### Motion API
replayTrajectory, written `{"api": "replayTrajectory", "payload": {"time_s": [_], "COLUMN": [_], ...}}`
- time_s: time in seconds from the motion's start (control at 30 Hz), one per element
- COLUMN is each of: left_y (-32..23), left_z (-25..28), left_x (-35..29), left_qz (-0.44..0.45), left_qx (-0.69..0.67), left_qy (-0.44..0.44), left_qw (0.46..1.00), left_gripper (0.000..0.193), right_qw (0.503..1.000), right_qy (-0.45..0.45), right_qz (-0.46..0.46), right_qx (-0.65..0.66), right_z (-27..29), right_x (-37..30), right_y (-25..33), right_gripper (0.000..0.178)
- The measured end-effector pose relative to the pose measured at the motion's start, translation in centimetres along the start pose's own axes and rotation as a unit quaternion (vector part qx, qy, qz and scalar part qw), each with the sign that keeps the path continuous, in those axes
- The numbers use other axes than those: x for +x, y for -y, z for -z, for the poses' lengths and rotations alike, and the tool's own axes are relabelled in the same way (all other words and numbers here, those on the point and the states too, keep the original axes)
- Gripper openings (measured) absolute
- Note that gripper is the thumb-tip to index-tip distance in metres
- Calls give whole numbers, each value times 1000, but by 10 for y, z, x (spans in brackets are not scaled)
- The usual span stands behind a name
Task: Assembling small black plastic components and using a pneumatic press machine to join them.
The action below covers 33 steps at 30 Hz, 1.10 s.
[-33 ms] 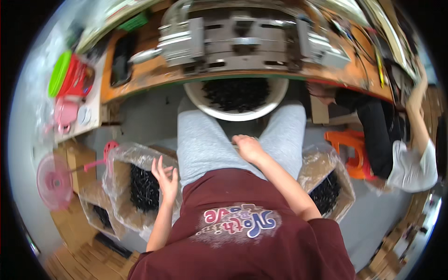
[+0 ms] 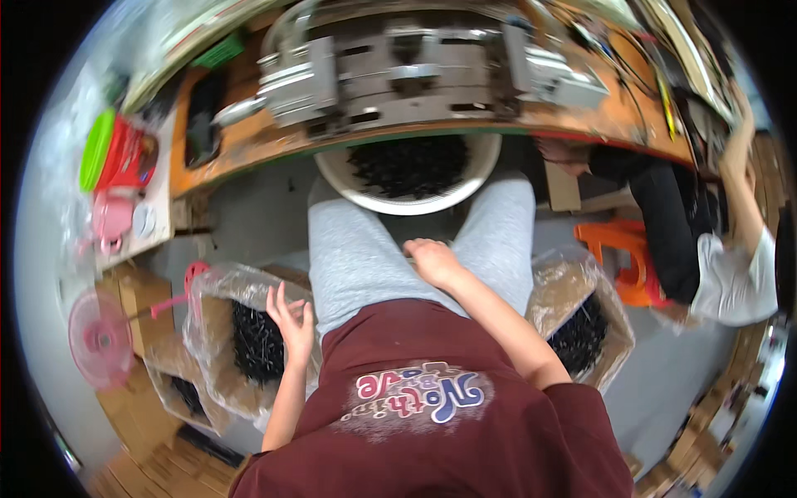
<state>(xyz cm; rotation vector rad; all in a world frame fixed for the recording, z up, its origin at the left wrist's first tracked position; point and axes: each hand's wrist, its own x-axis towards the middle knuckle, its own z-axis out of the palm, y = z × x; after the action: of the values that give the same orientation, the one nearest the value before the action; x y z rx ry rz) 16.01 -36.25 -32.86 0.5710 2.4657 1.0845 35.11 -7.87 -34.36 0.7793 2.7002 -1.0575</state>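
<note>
My left hand (image 2: pixel 292 322) is raised beside my left thigh with its fingers spread and nothing seen in it. It is over the edge of a plastic-lined cardboard box (image 2: pixel 207 309) with small black parts (image 2: pixel 256 340) inside. My right hand (image 2: pixel 433 261) rests at my lap between the thighs, fingers bent together; whatever they may hold is hidden. Ahead of my knees, partly under the bench edge, sits a round white basin (image 2: pixel 394 205) full of black pieces (image 2: pixel 411 166).
A metal fixture (image 2: pixel 407 75) stands on the wooden bench (image 2: pixel 241 137). To my right are another lined box (image 2: pixel 618 353), an orange stool (image 2: pixel 618 241) and a co-worker's arm (image 2: pixel 739 178). At left are a red bucket (image 2: pixel 129 153) and a pink fan (image 2: pixel 100 339).
The whole view has shifted slightly, so the bench and basin appear a little farther left. Both hands keep nearly the same pose.
</note>
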Motion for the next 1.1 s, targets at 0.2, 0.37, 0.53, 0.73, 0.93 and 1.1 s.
{"api": "replayTrajectory", "payload": {"time_s": [0.2,0.37,0.53,0.73,0.93,1.1], "left_y": [-6,-15,-27,-46,-103,-202], "left_z": [0,-1,-1,-3,-17,-15], "left_x": [17,23,34,38,38,55], "left_qz": [-71,-95,-113,-140,-237,-407], "left_qx": [-44,-7,-12,12,66,61], "left_qy": [20,60,79,64,45,-3], "left_qw": [996,994,990,988,968,911], "left_gripper": [71,69,67,68,64,61], "right_qw": [999,999,998,995,999,988], "right_qy": [38,44,52,92,37,-9], "right_qz": [-23,-27,-24,-40,-23,-2], "right_qx": [-21,-6,1,16,28,152], "right_z": [-11,-10,-9,-2,3,43], "right_x": [11,13,16,15,3,-25], "right_y": [2,4,6,6,3,20], "right_gripper": [27,28,28,28,26,19]}}
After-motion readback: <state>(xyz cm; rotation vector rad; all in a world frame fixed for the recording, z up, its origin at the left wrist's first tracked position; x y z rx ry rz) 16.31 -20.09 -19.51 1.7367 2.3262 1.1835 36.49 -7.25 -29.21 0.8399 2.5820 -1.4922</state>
